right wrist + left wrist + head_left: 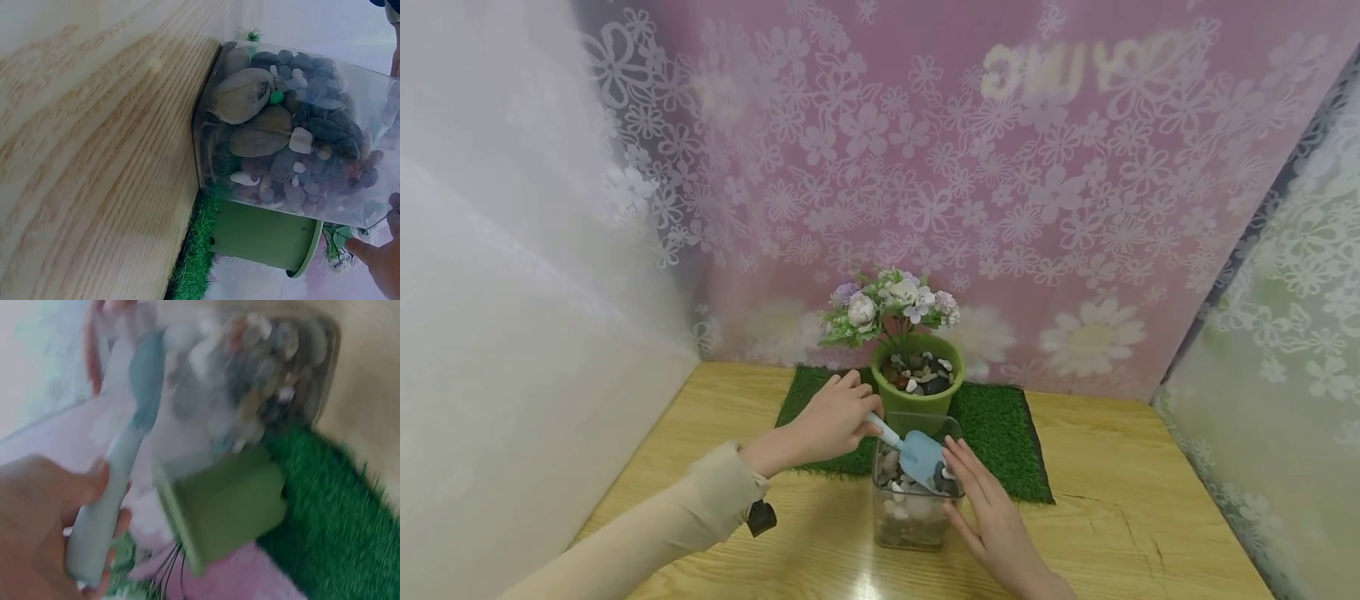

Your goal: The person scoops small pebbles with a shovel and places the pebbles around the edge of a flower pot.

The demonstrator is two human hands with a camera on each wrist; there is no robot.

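My left hand (838,417) grips the pale handle of a small light-blue trowel (923,454). The trowel's blade tilts down inside a clear plastic container (908,543) of mixed pebbles (891,467). A dark stone and a white one lie at the blade's tip, beside my right fingers. My right hand (992,521) rests at the container's right side, its fingers fairly straight against the rim. Through the container's wall, the right wrist view shows large tan stones (240,97), grey pebbles and one green pebble (277,97). Motion blurs the trowel (147,381) in the left wrist view.
Just behind the container stands a green pot (917,404) with pebbles and artificial flowers (887,304). Beneath the pot lies a green turf mat (1003,442) on the wooden table (1120,500). Floral sheets (925,167) enclose the back and sides.
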